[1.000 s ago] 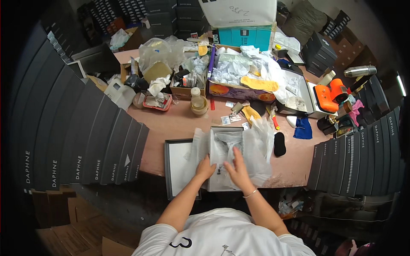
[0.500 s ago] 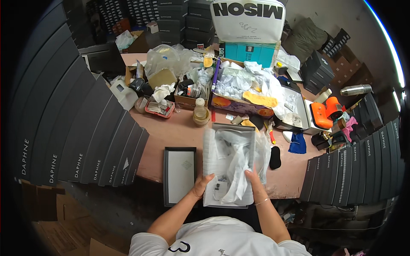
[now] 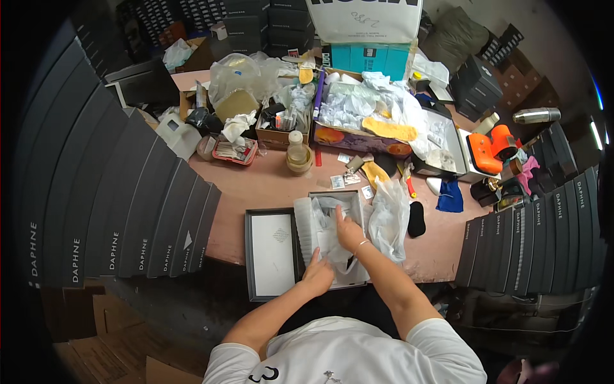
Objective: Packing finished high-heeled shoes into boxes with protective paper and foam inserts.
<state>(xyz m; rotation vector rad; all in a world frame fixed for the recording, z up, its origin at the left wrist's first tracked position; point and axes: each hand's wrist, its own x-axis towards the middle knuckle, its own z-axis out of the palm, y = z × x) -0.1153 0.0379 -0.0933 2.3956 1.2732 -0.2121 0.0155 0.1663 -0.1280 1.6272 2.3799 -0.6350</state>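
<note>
In front of me a dark grey shoebox (image 3: 365, 221) stands on the table, with white tissue paper (image 3: 327, 242) inside and ribbed white padding (image 3: 304, 225) along its left side. My left hand (image 3: 318, 275) is closed on the paper at the near left of the box, thumb pointing up. Further in, my right hand (image 3: 349, 233) grips the paper too, one digit stretched toward the far end. Both hands' lower fingers are partly hidden. A shallow dark lid (image 3: 272, 256) with a white inside lies left of the box. Right of it sits a crumpled translucent plastic bag (image 3: 389, 221).
Stacks of dark shoeboxes flank me at left (image 3: 121, 211) and right (image 3: 531, 240). Behind are a bottle (image 3: 297, 153), a red tray (image 3: 235, 152), a carton of crumpled paper (image 3: 358, 137) and an orange tape dispenser (image 3: 485, 153). A black insole (image 3: 416, 219) and blue cloth (image 3: 450, 196) lie rightward.
The shoebox has come down onto the table from between my hands. Both hands have left its sides and moved inward onto the tissue paper, the right one reaching further in.
</note>
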